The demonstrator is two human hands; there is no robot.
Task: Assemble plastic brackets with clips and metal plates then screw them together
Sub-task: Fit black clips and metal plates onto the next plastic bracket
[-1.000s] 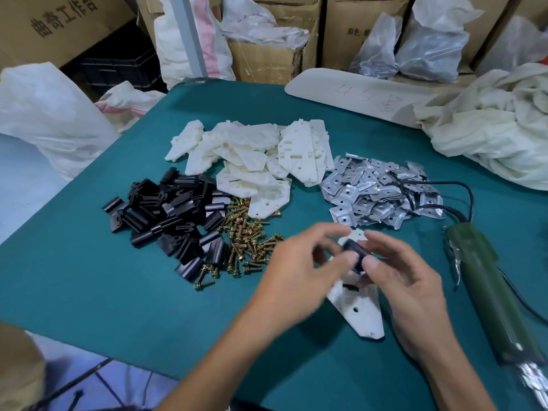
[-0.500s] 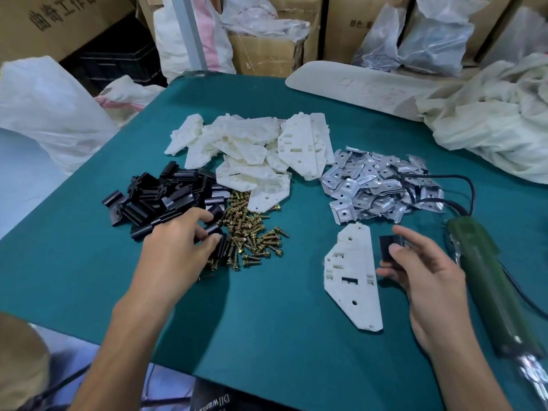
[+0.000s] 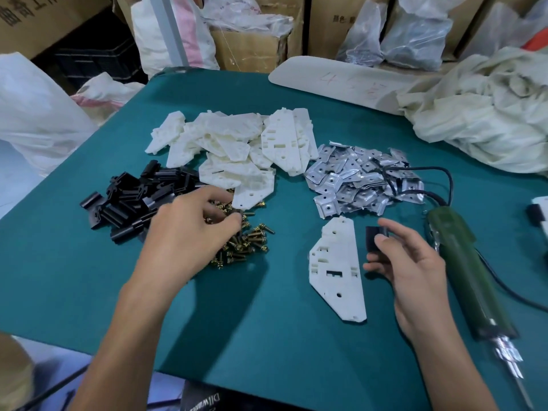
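A white bracket (image 3: 336,271) lies flat, near centre; the right hand (image 3: 415,262) pinches a black clip (image 3: 376,237) beside it. Farther: bracket pile (image 3: 237,149), silver plates (image 3: 355,179) right, black clips (image 3: 130,197) and brass screws (image 3: 249,238) left.

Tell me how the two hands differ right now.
The left hand reaches into the screws, fingers curled over them; the right hand is beside a lone white bracket. The right hand pinches a black clip; whether the left hand has a screw is unclear. Both are bare, above the green table.
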